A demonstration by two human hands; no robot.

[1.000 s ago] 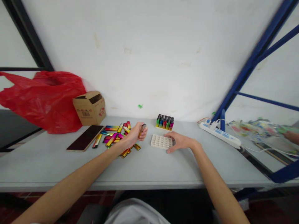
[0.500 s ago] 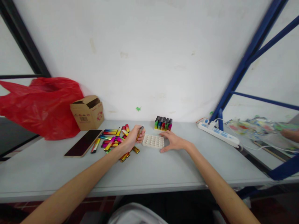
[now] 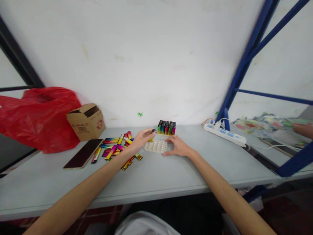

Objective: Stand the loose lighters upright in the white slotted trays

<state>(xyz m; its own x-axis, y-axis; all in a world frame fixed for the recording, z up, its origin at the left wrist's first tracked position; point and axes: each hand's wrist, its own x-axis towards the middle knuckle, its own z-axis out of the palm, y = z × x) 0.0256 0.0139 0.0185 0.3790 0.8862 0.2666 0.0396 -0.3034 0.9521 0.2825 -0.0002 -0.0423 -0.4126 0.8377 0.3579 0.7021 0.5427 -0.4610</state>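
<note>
My left hand (image 3: 142, 138) is closed on a lighter (image 3: 152, 135) with a dark top, held over the far left corner of a white tray (image 3: 156, 147) with round holes. At the tray's right edge is my right hand (image 3: 178, 146), its thumb and fingers spread around that side. Behind the tray, several lighters (image 3: 166, 128) stand upright in a tight block with black tops up. To the left, a loose pile of shiny colourful lighters (image 3: 111, 152) lies partly behind my left forearm.
A phone (image 3: 83, 154), a cardboard box (image 3: 86, 122) and a red bag (image 3: 46, 120) are at the left. A power strip (image 3: 225, 134) lies at the right, near a blue frame (image 3: 238, 75). Beyond it show another person's hand (image 3: 303, 130) and clear plastic packaging.
My left hand has moved over the tray's far left part, and the lighter in it is now more upright. My right hand stays beside the tray. The whole view has shifted slightly.
</note>
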